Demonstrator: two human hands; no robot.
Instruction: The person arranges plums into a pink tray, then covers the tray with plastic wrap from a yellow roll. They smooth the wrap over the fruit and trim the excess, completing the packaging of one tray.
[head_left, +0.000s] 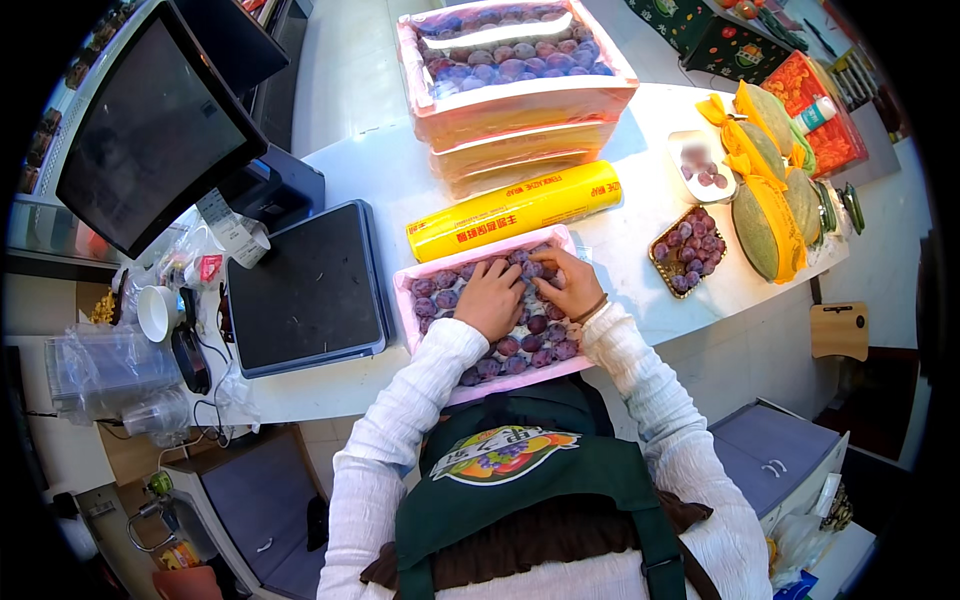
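A shallow pink foam box (411, 330) of dark purple plums (515, 364) lies right in front of me on the white counter. Inside it, my left hand (491, 300) is palm down over the plums, fingertips touching those near the far side. Whether it grips one cannot be seen. Close beside it, my right hand (571, 283) has thumb and fingers curled around a plum (532, 270) at the far right of the box. Just beyond the box lies a yellow roll carton of cling wrap (517, 210), bearing red writing.
Stacked plum boxes (517, 97) stand behind the wrap. On the left are a black-topped scale (307, 289) and a dark monitor (154, 127). To the right sit a tray of grapes (688, 251), a white tray (701, 191) with a few fruits, and melons (757, 225) in yellow wrapping.
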